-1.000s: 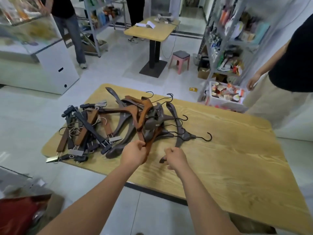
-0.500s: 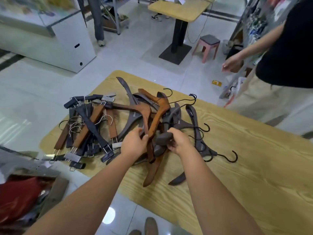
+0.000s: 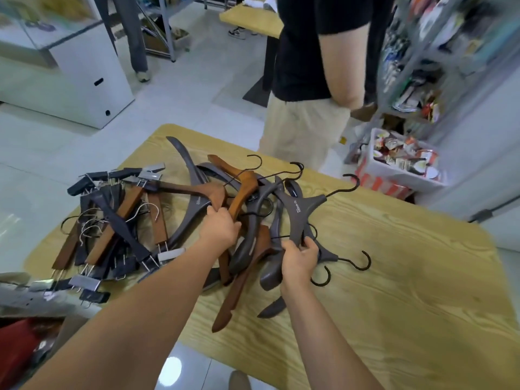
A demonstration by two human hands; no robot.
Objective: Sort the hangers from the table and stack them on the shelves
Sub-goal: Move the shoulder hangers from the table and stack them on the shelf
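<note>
At the bench point(image 3: 408, 277), the left hand point(image 3: 219, 230) clenches a hanger point(image 3: 198, 205) in the tangled pile point(image 3: 132, 209) while the right hand point(image 3: 298, 261) grips a grey hanger point(image 3: 302, 208); lifting it slowly should free snagged hooks.

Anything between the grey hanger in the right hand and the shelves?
Yes: a person in a black shirt stands off the table's far edge beside the shelves, and a bin of packets sits on the floor before them.
</note>
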